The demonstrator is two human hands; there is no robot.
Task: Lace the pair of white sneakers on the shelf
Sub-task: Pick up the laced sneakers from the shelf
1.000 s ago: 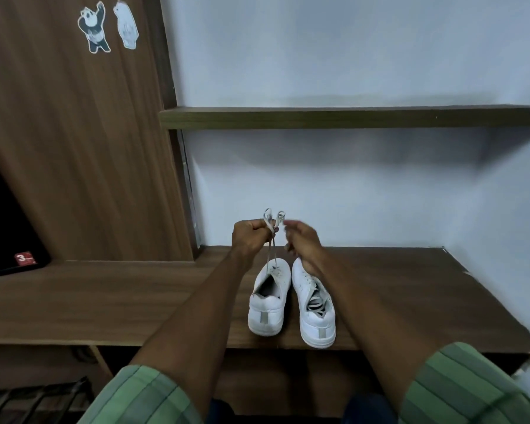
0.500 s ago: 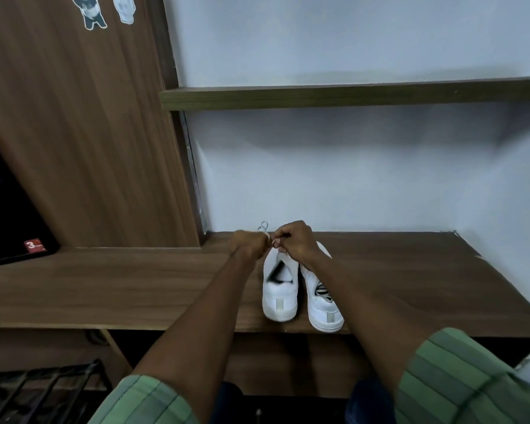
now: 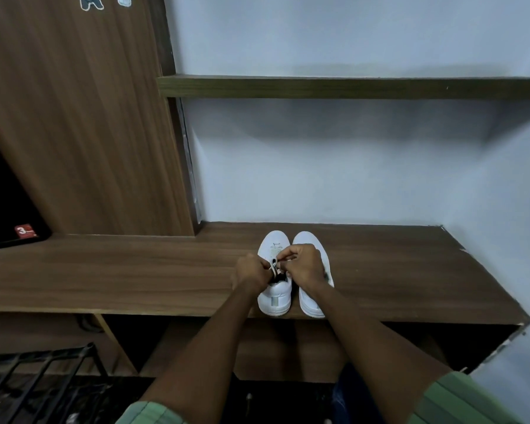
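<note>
I see the two white low-top sneakers (image 3: 275, 296) side by side near the wooden shelf's (image 3: 135, 276) front edge, toes pointing far. Both hands, left hand (image 3: 251, 273) and right hand (image 3: 306, 266), pinch the white lace (image 3: 274, 266), seemingly, now lower than before.

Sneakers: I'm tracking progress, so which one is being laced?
The left sneaker; both hands pinch its lace, while the right sneaker lies partly under the right wrist.
</note>
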